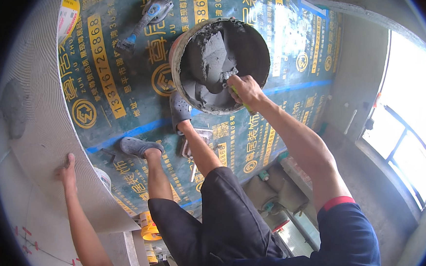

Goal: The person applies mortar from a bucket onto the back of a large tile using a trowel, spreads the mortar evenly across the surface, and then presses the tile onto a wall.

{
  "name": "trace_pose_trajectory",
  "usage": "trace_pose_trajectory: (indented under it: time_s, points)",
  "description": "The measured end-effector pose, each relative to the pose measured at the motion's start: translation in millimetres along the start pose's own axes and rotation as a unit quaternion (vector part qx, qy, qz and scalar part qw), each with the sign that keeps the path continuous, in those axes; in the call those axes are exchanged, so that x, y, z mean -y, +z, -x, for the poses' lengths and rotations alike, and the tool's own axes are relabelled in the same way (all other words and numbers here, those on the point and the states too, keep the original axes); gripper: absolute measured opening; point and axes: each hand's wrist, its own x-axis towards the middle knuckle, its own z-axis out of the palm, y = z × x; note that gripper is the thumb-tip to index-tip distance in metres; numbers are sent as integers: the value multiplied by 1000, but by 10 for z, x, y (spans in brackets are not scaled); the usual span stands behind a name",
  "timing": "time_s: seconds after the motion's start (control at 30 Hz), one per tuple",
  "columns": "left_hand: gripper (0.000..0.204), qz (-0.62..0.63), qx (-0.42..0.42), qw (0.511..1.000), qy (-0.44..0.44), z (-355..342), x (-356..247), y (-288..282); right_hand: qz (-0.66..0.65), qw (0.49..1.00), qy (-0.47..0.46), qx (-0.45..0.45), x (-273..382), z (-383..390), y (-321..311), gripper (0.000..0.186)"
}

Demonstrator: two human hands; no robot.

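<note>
My right hand [247, 92] is closed round the yellow-green handle of a trowel [230, 76]. The trowel's metal neck reaches into a large round bucket [176, 65], and its blade is buried in or coated with thick grey mortar [208, 96]. To the left, my left hand [67, 174] rests against a large pale surface spread with combed mortar [90, 189]. Its thumb stretches upward; the other fingers are partly hidden, and it appears to hold nothing. A darker grey patch of mortar [14, 108] sticks to that surface farther up.
An angle-grinder-like power tool [149, 17] lies on the green printed floor sheeting [104, 77]. My feet in grey clogs [141, 147] stand near the bucket. Yellow containers [149, 226] sit below the combed surface's lower edge. Sacks [280, 191] lie below a bright window [404, 110] at right.
</note>
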Motion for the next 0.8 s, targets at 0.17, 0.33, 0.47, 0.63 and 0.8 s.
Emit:
trace_pose_trajectory:
  time_s: [0.17, 0.33, 0.47, 0.63, 0.8]
  points:
    - [103, 12, -16, 999, 41, -36, 99, 5, 75, 988, -123, -62, -25, 199, -274, 41]
    - [118, -32, -82, 996, -22, 226, -166, 85, 75, 986, -117, -86, 51, 748, -332, 38]
    - [127, 2, -93, 995, -21, 471, -485, -48, 108, 965, -234, -52, 649, 1658, -84, 40]
    - [108, 199, -164, 965, 46, 710, 130, -49, 216, 845, -480, -90, 1732, 2510, 973, 36]
    - [72, 260, -169, 947, 78, 1202, 810, 394, 348, 676, -632, -150, 2763, 2598, 2257, 47]
